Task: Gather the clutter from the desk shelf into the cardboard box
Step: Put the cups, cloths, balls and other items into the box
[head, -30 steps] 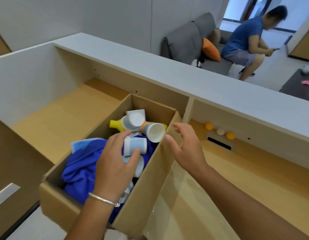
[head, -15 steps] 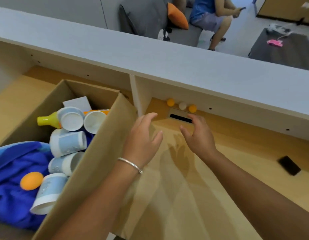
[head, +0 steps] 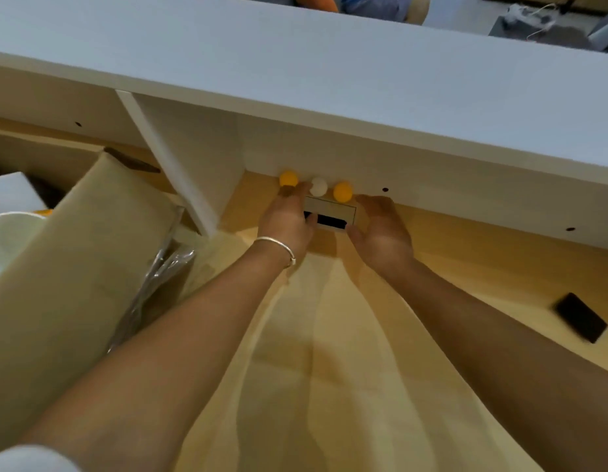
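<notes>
1. Nearest, at the left edge: cardboard box [head: 67,267] with its flap tilted toward the shelf, a white cup rim [head: 9,226] just showing inside. Both hands out of it now, where a second ago they were at its rim and over the cups.
2. Farther in, over the wooden shelf floor [head: 330,369]: both arms stretched forward, reaching much deeper than half a second ago.
3. Left hand [head: 287,223], bracelet at the wrist, fingers straight and holding nothing, tips touching or just short of the left orange ball [head: 288,178] and the white ball [head: 319,186].
4. Right hand [head: 381,229] likewise relaxed and empty, fingertips just beside the right orange ball [head: 343,191].
5. Between the hands: cable slot [head: 330,216] in the floor.
6. Farthest: three balls in a row against the back panel [head: 432,185], none lifted yet. Judged next: pinch or scoop, then back to the box. Risk of rolling if nudged.
7. Off to the right, well apart: dark phone-like object [head: 581,317], probably also left to gather.
</notes>
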`<state>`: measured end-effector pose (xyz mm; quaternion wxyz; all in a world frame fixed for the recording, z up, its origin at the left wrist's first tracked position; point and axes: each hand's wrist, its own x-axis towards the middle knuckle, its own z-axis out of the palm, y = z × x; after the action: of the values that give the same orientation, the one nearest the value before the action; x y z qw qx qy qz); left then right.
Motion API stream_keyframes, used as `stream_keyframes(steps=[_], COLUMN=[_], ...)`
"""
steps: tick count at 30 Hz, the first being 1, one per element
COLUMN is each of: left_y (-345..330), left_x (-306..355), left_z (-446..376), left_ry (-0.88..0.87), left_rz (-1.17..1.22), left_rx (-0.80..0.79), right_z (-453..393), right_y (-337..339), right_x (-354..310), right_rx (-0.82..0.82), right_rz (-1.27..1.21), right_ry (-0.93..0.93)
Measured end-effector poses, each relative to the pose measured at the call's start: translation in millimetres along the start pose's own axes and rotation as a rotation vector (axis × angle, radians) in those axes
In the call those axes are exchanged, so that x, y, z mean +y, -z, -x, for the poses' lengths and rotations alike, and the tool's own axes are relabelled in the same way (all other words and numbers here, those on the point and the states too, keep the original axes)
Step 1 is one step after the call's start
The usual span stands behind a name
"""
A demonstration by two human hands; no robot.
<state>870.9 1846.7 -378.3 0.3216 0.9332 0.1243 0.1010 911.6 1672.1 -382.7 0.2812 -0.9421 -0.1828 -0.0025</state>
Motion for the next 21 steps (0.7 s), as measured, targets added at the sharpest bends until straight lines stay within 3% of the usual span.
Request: stream_keyframes(steps=[9, 17, 21], left_y=[-42.2, -49.3, -43.0], left_x=[-21.8, -29.9, -32.5], left_z=[-71.1, -81.2, -70.0], left_ry=[-0.066, -0.109, -0.055], left_rz=[-0.196, -0.177, -0.197], left_rx=[-0.145, -0.038, -0.101], right_z=[-60.8, -79.9, -71.5], right_y=[-32.6, -51.7, -51.4], right_x=[14.8, 6.2, -1.7], right_rx=[-0.085, -0.016, -0.11], right_rz=[-0.013, 0.072, 0.128], right_ry=[0.019, -0.003, -0.032])
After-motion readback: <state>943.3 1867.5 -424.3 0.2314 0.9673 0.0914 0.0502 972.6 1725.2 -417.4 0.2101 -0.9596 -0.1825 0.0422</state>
